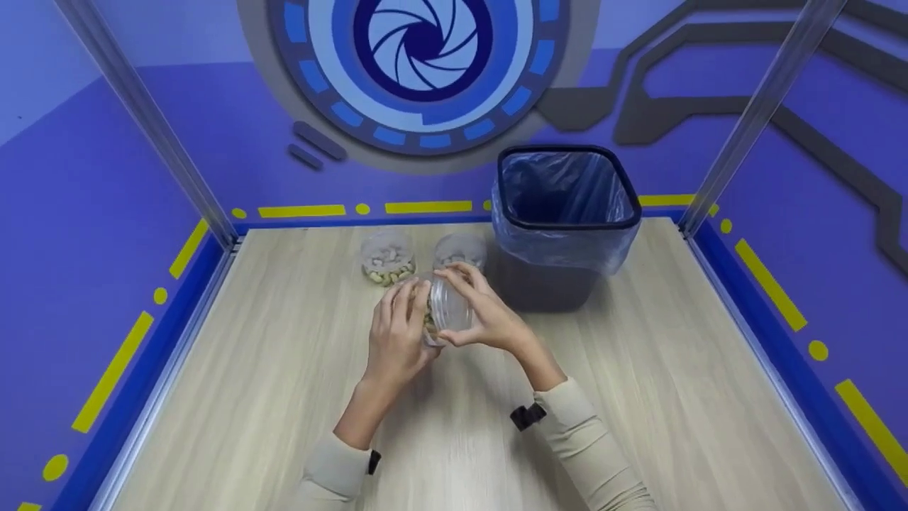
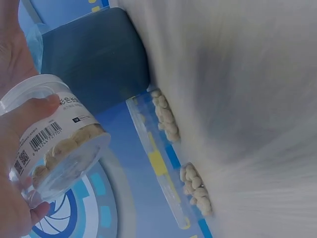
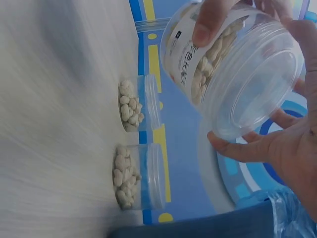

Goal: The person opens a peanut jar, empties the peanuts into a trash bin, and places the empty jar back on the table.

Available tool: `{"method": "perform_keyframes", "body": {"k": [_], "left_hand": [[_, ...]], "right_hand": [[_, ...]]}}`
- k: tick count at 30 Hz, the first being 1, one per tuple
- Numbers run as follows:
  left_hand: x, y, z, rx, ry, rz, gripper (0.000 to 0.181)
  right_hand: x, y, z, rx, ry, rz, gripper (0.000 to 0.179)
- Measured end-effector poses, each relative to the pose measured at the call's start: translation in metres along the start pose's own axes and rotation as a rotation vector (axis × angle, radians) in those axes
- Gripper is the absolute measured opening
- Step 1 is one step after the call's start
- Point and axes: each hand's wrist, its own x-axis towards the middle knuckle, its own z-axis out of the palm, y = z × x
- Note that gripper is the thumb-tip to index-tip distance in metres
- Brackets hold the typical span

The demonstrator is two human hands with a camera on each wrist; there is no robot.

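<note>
Labelled plastic jar point(image 2: 59, 130) is hanging in the air to the left of the bin point(image 1: 546, 284) and closer to the person than it, tipped onto its side, with its lidded end facing the bin's side. Nut-like pieces point(image 3: 212, 62) are showing through its clear wall. From where I'm standing, the left hand point(image 1: 399, 337) is wrapping its fingers and thumb round the body, probably to stop it from turning. The right hand point(image 1: 489, 312), on the bin's side, is gripping the clear lid point(image 3: 257, 82) with its fingertips set wide about the edge, seemingly for an even purchase; whether that lid is sitting tight or loose, I cannot tell.

Two more part-filled jars are standing left of the bin: the nearer jar point(image 1: 460, 248) just beside it, the farther jar point(image 1: 386, 257) beyond that. Such a spot is probably sparing the elbows some room. The plastic liner point(image 1: 603, 252) is lapping over the bin's rim, presumably so the bag isn't sliding inside. Beneath the bin, the wood-grain tabletop point(image 1: 638, 397) is bearing its weight.
</note>
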Motion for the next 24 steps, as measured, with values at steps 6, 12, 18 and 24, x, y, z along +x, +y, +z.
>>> {"method": "perform_keyframes", "body": {"k": [6, 12, 18, 24], "left_hand": [[0.004, -0.002, 0.001, -0.144, -0.044, -0.074, 0.107], [-0.005, -0.002, 0.006, -0.212, -0.091, -0.111, 0.111], [-0.003, 0.002, -0.003, -0.149, -0.049, -0.089, 0.115], [0.002, 0.008, -0.005, -0.120, -0.022, -0.064, 0.120]], "right_hand": [[0.003, -0.003, -0.007, -0.216, -0.065, -0.177, 0.093], [-0.001, 0.001, -0.007, -0.277, -0.140, -0.251, 0.095], [-0.005, -0.003, -0.006, -0.133, -0.138, -0.167, 0.093], [-0.008, -0.011, -0.007, -0.054, 0.013, 0.094, 0.091]]}}
